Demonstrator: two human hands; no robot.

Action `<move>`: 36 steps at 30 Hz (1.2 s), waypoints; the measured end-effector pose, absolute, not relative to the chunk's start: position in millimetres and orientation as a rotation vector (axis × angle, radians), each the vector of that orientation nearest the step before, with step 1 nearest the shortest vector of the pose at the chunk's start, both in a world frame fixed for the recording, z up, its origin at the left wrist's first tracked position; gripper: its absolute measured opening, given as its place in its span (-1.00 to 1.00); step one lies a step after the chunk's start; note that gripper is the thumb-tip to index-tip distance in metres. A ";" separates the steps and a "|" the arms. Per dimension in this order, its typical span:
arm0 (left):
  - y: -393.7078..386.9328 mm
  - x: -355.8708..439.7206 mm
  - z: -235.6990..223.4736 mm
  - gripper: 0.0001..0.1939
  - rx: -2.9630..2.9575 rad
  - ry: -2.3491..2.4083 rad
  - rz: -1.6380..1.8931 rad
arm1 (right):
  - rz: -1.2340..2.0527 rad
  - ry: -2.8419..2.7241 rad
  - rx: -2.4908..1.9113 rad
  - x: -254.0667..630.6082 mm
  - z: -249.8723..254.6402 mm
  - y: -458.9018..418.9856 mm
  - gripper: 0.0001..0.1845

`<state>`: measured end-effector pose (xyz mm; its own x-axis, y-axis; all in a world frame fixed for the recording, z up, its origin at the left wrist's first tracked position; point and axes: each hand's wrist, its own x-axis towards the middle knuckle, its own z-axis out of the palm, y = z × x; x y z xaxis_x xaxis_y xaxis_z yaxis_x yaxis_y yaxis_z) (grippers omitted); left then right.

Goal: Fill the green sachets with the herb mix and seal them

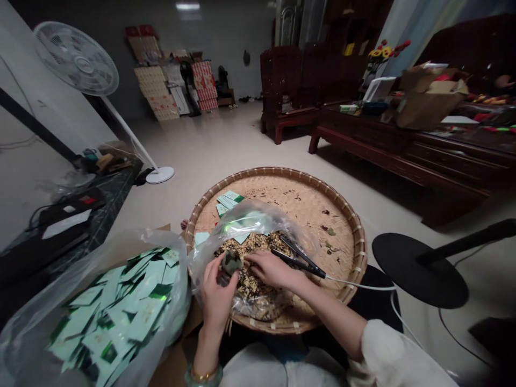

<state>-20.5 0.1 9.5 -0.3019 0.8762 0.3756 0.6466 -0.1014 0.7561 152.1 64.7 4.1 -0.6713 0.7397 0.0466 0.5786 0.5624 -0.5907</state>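
My left hand [220, 285] is closed around a small dark green-grey sachet [231, 262], held over the loose dried mix. Close beside it, my right hand [272, 269] reaches into the pale and dark dried mix [250, 282], its fingers bent together; what they pinch is hidden. The mix lies in a clear plastic bag [270, 215] spread open on a round woven bamboo tray [358, 236]. A black hair straightener [300, 260] with a white cord rests near my right wrist, its arms apart. Several pale green sachets [229, 200] lie at the tray's left.
To the left, a big clear bag [24, 338] holds many pale green sachets [116, 306]. A white standing fan [83, 64] is behind it. A dark wooden table [387, 140] stands at the right, with a round black stand base [419, 269] nearer me.
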 end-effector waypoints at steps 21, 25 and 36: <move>0.4 -7.5 9.6 -0.56 1.765 1.811 1.341 | 1.142 -1.841 -1.204 179.8 19.4 67.0 -0.82; 2.7 5.0 8.7 -0.55 1.816 1.740 1.323 | 1.184 -1.673 -1.168 191.9 46.8 62.5 -0.79; 5.7 21.2 6.5 -0.55 1.826 1.755 1.351 | 0.911 -1.907 -0.919 176.4 85.9 44.6 -0.63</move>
